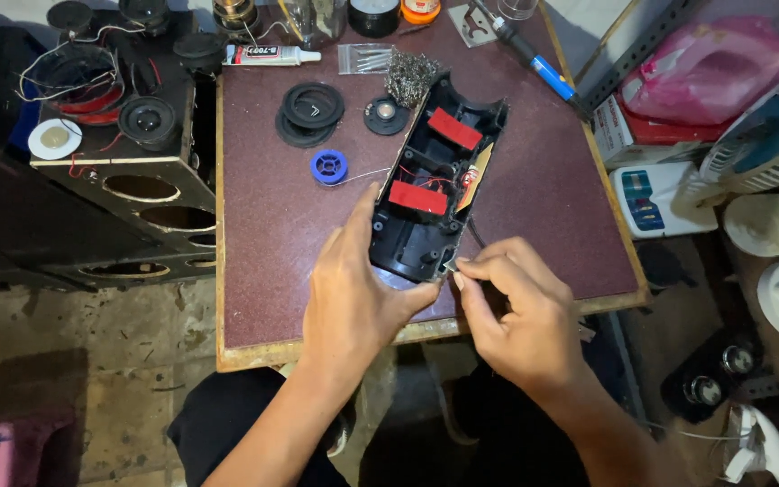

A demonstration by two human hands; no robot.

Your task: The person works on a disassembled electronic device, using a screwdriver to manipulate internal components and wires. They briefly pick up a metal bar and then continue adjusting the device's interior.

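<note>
Our left hand (353,293) is clasped around the near end of the open black plastic housing (435,176), which lies at the centre of the frame on the maroon table (543,189). Our right hand (520,311) pinches something small at its lower corner; we cannot tell what. The shell looks light and stiff, its red wires (426,180) fragile, so we judge the outer edges the safest hold.

Both forearms bare, no sleeves showing. Left hand (353,298) and right hand (520,311): no rings, no gloves. Dark trousers on the legs below.
</note>
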